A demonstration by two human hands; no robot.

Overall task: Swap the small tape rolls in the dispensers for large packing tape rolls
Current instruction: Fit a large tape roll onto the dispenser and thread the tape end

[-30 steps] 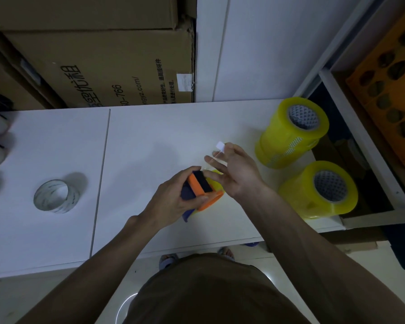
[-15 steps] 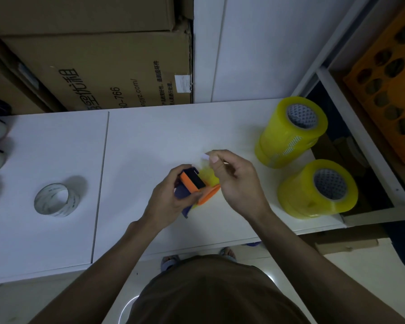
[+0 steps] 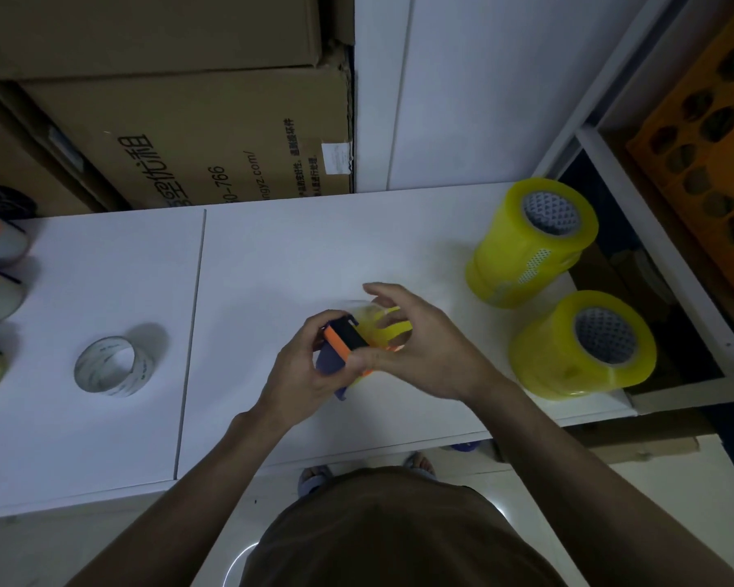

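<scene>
Gripping the orange and dark blue plastic tape dispenser above the desk's front edge, your left hand curls round its handle while your right hand cups the yellow tape roll seated in it (fingers arched over the top). Two stacks of large yellow packing tape rolls stand at the right edge; a small clear tape roll lies toward the left

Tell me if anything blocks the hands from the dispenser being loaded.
Nothing visible does. The left hand already holds the orange and blue dispenser, and the right hand is curled round the yellow tape roll seated in it.
</scene>
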